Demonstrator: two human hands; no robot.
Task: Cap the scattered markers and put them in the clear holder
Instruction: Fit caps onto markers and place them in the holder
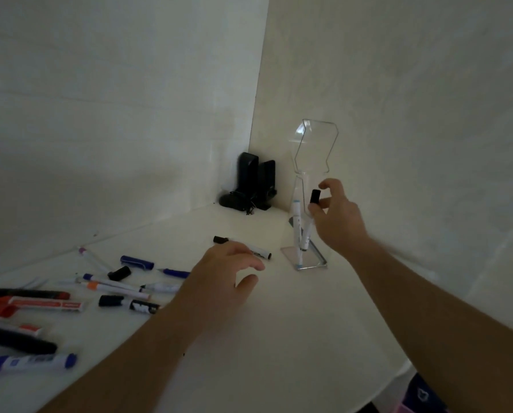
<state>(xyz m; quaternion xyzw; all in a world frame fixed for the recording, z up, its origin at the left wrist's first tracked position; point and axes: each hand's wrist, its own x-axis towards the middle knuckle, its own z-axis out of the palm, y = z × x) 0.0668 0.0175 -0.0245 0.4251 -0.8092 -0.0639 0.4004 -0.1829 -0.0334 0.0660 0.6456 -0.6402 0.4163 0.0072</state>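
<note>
One marker (307, 222) entering clear holder (314, 150)

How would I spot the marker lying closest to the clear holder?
Start at the clear holder standing near the wall corner. Just left of its base, beyond the left hand, lies a white marker with a black cap. Unlike the cluster at the far left, it lies alone, partly hidden by the fingers.

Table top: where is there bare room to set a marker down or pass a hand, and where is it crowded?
Bare table runs between the two forearms, from the clear holder toward the near edge. Another bare strip lies between the black speakers and the black-capped marker beyond the left hand. The left side, strewn with scattered markers, is crowded.
</note>
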